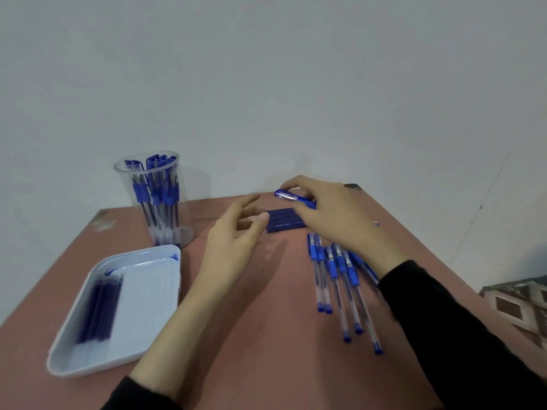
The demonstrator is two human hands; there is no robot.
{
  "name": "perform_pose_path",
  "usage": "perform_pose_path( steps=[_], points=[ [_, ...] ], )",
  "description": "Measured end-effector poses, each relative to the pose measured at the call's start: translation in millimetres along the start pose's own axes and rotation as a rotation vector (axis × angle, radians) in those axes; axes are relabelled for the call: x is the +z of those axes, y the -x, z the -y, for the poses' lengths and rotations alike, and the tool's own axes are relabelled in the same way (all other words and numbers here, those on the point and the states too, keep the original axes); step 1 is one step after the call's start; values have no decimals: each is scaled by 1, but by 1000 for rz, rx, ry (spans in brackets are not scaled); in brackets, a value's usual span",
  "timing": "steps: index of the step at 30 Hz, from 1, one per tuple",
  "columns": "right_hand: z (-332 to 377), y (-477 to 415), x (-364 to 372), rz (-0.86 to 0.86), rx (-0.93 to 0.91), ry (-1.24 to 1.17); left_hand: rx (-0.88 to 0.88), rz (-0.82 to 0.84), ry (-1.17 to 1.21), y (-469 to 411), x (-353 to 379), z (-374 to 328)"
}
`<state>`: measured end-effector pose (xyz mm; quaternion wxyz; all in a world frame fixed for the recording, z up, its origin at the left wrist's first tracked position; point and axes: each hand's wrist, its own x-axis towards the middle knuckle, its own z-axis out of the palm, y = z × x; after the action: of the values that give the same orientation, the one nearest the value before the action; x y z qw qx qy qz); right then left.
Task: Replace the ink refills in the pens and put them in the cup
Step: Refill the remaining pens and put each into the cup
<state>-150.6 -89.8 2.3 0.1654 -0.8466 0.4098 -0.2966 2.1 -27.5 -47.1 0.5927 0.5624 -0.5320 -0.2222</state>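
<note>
The right hand (340, 220) pinches a blue-capped pen (291, 197) between curled fingertips and thumb. Its cap end points left, towards the cup (125, 184); the rest of the barrel is hidden under the palm. The pen is held just above the table (266, 321), well to the right of the cup.

The left hand (233, 241) holds nothing. Its fingers are loosely spread, and it hovers between the cup and the right hand. Its thumb tip is close to the end of a neat row of dark blue refills (284, 221) lying flat on the table; whether it touches them is unclear.

Nearer the camera, further right of the cup, a loose bunch of pens (340, 276) lies on the table, partly under the right forearm. The clear cup stands upright at the far left, already packed with pens (157, 196). Just in front of the cup sits a white tray (174, 291) holding a few dark refills (100, 306).

The pen is probably light, stiff plastic with a smooth clear barrel and a softer blue grip sleeve. The sleeve is likely the surest place to hold while unscrewing. The refills look thin and would roll or bend easily, so each is best pinched near its middle.
</note>
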Motion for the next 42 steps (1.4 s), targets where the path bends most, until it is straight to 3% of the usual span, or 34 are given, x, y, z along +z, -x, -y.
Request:
perform_pose_path(
  steps=[4,10,16,34,39,42],
  points=[
    [11,-5,44,-15,-100,-8,-66,-55,189,0,-12,1],
    [6,-5,69,-143,-158,-51,-90,-145,195,-6,-27,9],
    [4,-6,69,-144,-152,-141,-92,-75,165,-6,-28,11],
    [9,-1,68,-118,-59,-51,-138,-139,289,-5,-30,7],
    [-1,-4,63,-27,78,128,-205,-246,103,-11,-37,17],
    [-3,-6,62,-80,113,-2,-273,-29,-176,-9,-35,17]
  ],
)
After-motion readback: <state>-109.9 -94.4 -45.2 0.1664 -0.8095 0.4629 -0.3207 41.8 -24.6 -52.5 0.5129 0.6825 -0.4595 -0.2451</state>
